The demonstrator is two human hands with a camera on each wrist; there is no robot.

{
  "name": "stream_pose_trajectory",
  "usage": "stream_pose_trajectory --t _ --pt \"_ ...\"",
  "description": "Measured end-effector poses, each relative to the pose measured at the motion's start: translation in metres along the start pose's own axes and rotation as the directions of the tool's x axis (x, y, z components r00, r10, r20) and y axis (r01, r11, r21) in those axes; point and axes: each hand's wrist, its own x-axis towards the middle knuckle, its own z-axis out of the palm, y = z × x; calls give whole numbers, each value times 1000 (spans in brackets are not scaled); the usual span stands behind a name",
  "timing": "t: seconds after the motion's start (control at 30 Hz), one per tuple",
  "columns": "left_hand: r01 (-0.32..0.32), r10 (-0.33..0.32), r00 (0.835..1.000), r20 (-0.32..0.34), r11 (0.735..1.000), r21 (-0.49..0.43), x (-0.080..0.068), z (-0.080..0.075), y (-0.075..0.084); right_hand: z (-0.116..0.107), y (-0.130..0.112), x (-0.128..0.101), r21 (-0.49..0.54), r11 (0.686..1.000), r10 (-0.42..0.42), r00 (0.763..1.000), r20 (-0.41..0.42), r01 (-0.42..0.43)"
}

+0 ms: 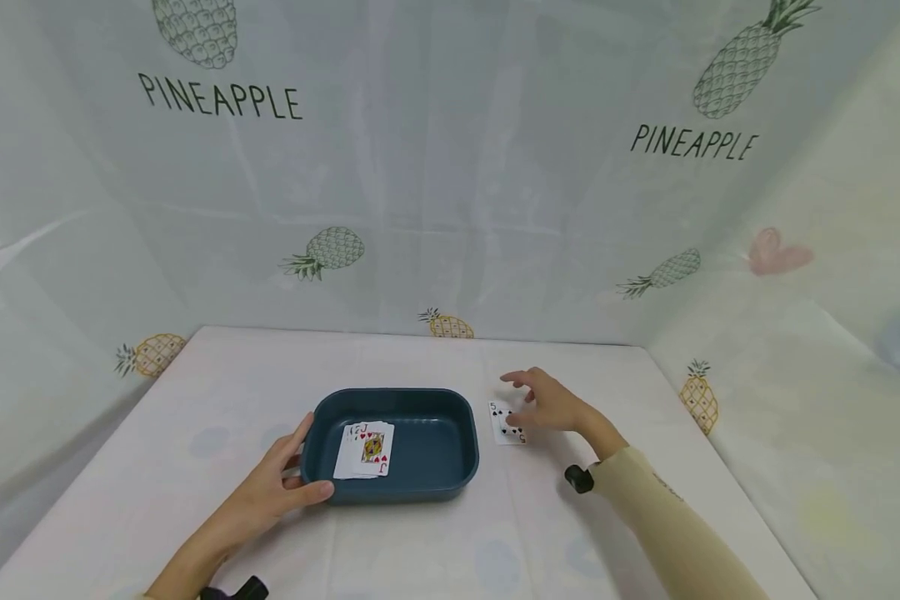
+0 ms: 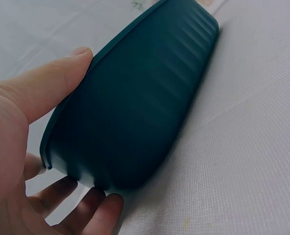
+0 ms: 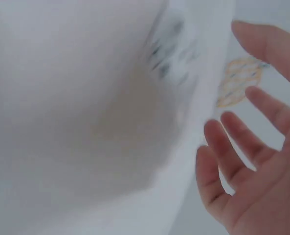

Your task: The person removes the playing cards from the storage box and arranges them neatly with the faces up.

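Observation:
A dark teal rectangular tray (image 1: 412, 492) rests on the white table. My left hand (image 1: 276, 482) grips its left end, the thumb on the rim at the near corner and the fingers around the end wall, as the tray wall (image 2: 130, 98) also shows in the left wrist view. A small stack of playing cards (image 1: 376, 454), jack of hearts on top, lies face up inside, toward the left. Right of the tray, a five of spades (image 1: 502, 435) lies face up on the table. Over it hovers my right hand (image 1: 551, 402), fingers spread and holding nothing; the thumb overlaps the card.
A white cloth covers the table (image 1: 420, 550). Behind it hangs a pale sheet (image 1: 450, 192) printed with pineapples, and similar sheeting closes in both sides. Dark wrist cameras (image 1: 579, 479) sit on each forearm.

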Motion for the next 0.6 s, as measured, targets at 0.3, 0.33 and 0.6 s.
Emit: stream_pose_trajectory --t 0.3,0.33,0.6 --pt "-14 14 1000 0 1000 7 1 0 0 8 -73 13 79 986 -137 981 -135 149" --pt "-16 16 1000 0 1000 4 1 0 0 11 -80 15 95 983 -146 980 -134 160" --pt "-5 5 1000 0 1000 4 -1 1 3 52 -125 31 198 955 -211 975 -71 222"
